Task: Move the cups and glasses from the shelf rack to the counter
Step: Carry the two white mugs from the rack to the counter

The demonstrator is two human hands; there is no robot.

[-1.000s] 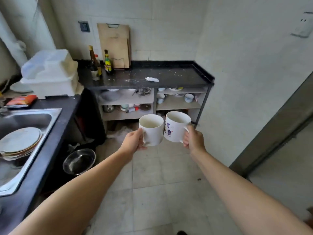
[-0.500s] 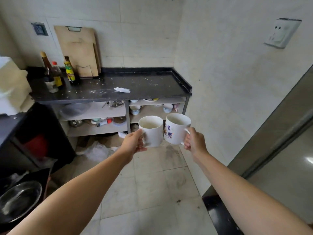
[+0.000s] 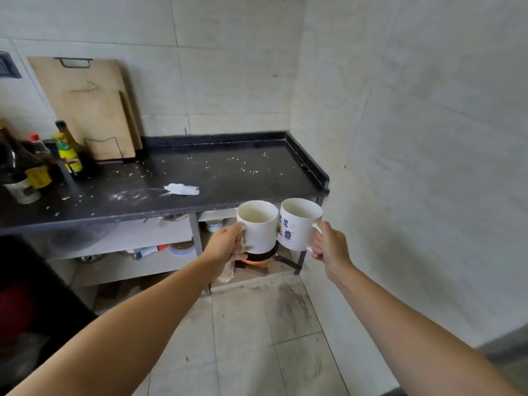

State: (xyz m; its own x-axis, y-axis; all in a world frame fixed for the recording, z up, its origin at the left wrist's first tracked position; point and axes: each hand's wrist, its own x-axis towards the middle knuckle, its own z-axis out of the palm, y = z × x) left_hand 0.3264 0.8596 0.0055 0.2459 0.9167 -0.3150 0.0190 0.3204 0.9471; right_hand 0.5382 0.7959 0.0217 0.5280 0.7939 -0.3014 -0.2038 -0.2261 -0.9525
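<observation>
White ceramic, both mugs look stiff, smooth and breakable. The left hand (image 3: 225, 248) has its fingers closed around the handle of the plain mug (image 3: 258, 227); the right hand (image 3: 328, 247) grips the handle of the printed mug (image 3: 297, 224) likewise. Both hang upright, touching, just before the edge of the dark counter (image 3: 217, 178). The handles seem the safest hold.

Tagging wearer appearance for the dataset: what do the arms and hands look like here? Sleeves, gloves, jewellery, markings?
Both forearms are bare as far as the frame shows, with no sleeve edge in view. The left hand and right hand have no gloves. No watch, bracelet or strap shows at either wrist, and no ring is visible on the fingers that show. No markings, tape or cables anywhere on the arms.
</observation>
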